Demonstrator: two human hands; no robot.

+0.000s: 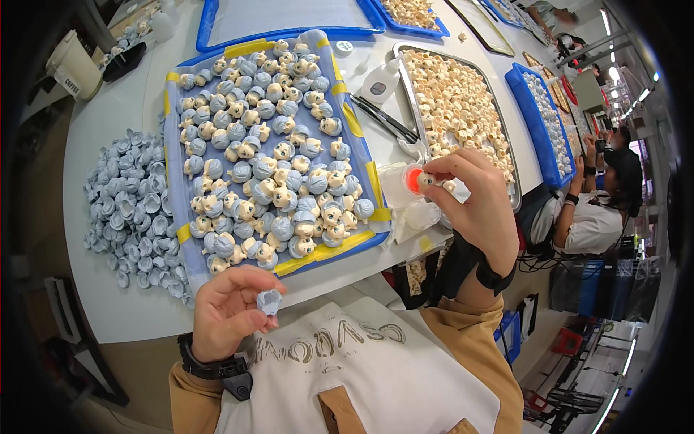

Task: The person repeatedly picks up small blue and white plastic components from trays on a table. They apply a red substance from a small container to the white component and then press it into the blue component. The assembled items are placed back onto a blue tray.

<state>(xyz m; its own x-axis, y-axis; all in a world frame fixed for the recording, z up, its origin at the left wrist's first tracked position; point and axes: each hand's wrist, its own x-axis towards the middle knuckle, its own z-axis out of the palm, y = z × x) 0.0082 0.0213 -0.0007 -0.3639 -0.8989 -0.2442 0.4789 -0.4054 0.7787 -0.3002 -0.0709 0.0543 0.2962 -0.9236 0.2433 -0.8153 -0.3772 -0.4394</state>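
Observation:
My left hand [230, 312] is closed in a pinch on a pale blue hollow doll-hair piece [268, 301], its open side facing up, just in front of the tray's near edge. Off to the right, my right hand [473, 206] pinches a small cream doll head [425, 181] with a painted eye. That head is right beside a small clear cup with a red-orange inside [413, 179]; whether they touch I cannot tell. Between my hands lies a blue tray [385, 230], lined and edged with yellow tape, full of doll heads wearing blue hair [282, 173].
A heap of loose blue hair pieces [130, 206] lies left of the tray. To the right are a metal tray of cream parts [463, 101], a white bottle [380, 81], black tweezers [387, 118] and a translucent jar [421, 215]. Co-workers [593, 228] sit further right.

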